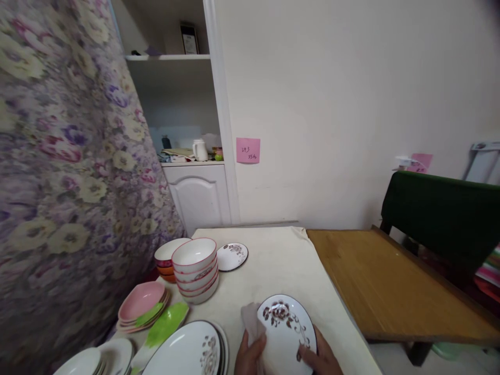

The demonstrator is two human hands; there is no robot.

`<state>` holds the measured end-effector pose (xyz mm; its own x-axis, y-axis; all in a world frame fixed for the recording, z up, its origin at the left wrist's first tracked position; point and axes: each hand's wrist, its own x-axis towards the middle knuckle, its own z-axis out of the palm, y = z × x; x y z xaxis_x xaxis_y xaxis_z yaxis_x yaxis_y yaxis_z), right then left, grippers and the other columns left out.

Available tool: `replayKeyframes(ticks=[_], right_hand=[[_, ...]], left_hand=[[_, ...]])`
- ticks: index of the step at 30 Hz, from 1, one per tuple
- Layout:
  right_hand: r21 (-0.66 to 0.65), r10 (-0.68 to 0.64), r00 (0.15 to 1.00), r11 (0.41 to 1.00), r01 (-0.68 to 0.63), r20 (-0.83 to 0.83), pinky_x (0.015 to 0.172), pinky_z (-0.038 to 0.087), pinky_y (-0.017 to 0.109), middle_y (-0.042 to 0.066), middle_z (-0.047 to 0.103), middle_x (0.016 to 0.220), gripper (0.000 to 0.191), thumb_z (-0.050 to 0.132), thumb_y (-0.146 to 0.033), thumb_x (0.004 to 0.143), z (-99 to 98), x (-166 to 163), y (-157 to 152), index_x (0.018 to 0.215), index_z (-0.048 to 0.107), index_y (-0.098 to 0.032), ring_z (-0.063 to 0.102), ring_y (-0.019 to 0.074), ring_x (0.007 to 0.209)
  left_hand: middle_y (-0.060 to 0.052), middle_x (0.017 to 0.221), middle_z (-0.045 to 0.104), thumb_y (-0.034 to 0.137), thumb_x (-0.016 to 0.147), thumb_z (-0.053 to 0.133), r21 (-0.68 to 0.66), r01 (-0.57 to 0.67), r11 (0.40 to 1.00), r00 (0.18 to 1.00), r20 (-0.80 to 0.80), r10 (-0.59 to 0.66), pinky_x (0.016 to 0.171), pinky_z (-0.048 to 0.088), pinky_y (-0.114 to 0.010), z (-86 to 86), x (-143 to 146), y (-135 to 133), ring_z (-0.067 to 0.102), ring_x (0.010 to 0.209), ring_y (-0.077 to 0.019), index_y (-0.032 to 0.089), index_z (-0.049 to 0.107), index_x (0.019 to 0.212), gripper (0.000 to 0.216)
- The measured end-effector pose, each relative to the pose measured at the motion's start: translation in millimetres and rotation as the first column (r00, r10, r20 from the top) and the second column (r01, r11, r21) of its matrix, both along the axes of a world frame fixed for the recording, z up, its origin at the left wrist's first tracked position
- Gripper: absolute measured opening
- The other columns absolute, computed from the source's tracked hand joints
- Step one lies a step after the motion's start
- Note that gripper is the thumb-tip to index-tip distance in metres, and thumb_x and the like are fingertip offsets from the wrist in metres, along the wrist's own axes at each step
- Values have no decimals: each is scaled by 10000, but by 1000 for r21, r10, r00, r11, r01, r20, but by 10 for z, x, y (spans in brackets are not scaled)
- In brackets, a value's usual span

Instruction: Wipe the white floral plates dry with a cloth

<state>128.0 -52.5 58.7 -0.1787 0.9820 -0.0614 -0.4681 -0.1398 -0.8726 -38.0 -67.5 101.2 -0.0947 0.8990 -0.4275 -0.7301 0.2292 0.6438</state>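
A white plate (284, 336) with a dark rim and brown flower pattern is held tilted up over the near part of the cloth-covered table. My right hand (323, 356) grips its right edge, thumb on the face and fingers behind. My left hand (250, 355) is closed on a pale cloth (252, 319) and presses it to the plate's left edge. Left of my hands lies a stack of larger white plates (183, 351) with the same flower pattern. A similar small plate (233, 257) rests flat farther back, beside a stack of white bowls (197, 273) with pink rims.
Pink dishes (140, 301), a green leaf-shaped dish (169, 324) and small white plates (80, 363) crowd the table's left side. More bowls (167, 255) stand behind them, near a floral curtain (78, 198). A brown wooden table (390, 281) adjoins on the right.
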Motion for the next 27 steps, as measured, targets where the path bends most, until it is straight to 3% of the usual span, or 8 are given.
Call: replayKeyframes(ticks=[5,8,11,14,17,22,24,27], right_hand=[[75,287,958,956,-284,-24,967,433,445,99,696,1149,627,754,-336,654,371,243,-20,1234,561,-196,606,317,1089],[45,191,980,980,-193,48,929,462,454,118,703,1120,585,742,-419,664,456,208,-23,1174,593,-175,628,323,1040],[-8,48,991,999,-47,122,872,496,465,138,710,1082,626,736,-509,631,312,69,-22,1135,608,-160,633,348,1009],[-35,-44,987,998,51,157,934,463,458,136,701,1104,672,752,-519,596,122,-6,-28,1149,604,-167,584,357,1092],[-33,22,991,999,-18,131,982,422,459,120,684,1148,709,766,-489,582,98,73,-39,1194,584,-181,545,359,1146],[44,263,963,963,-266,60,923,454,465,107,696,1118,681,747,-453,614,386,288,-63,1220,573,-196,588,356,1084],[62,236,967,968,-243,98,891,475,445,107,695,1115,634,724,-475,643,465,289,-54,1192,580,-194,617,339,1030],[49,123,968,989,-136,218,783,523,420,134,680,1128,594,652,-542,706,428,202,-20,1164,549,-178,651,317,934]], left_hand=[[-138,896,762,199,540,819,97,165,982,986,-5,-165,779,544,-420,86,-83,2,705,875,-343,138,468,1291,832],[-122,885,763,210,566,809,47,62,997,998,5,-62,767,547,-412,80,-17,16,709,865,-331,162,396,1341,880],[-81,844,767,215,602,786,2,-76,997,997,3,76,756,549,-399,-3,61,21,715,850,-310,205,283,1403,946],[-76,811,764,191,573,792,-39,-101,994,995,-30,99,739,553,-398,-82,59,17,719,822,-312,182,301,1394,957],[-99,831,763,204,567,793,-26,-40,999,997,-72,38,721,555,-412,-78,-20,17,720,796,-322,156,403,1331,858],[-139,812,761,197,527,815,86,172,981,984,-70,-166,686,554,-425,72,-89,44,714,790,-353,117,509,1219,761],[-121,796,763,194,545,810,93,146,985,989,-47,-142,705,553,-410,114,-47,49,715,812,-341,132,482,1244,775],[-74,777,766,212,573,803,50,-13,999,999,-32,15,723,554,-401,96,51,39,720,815,-317,179,395,1319,851]])
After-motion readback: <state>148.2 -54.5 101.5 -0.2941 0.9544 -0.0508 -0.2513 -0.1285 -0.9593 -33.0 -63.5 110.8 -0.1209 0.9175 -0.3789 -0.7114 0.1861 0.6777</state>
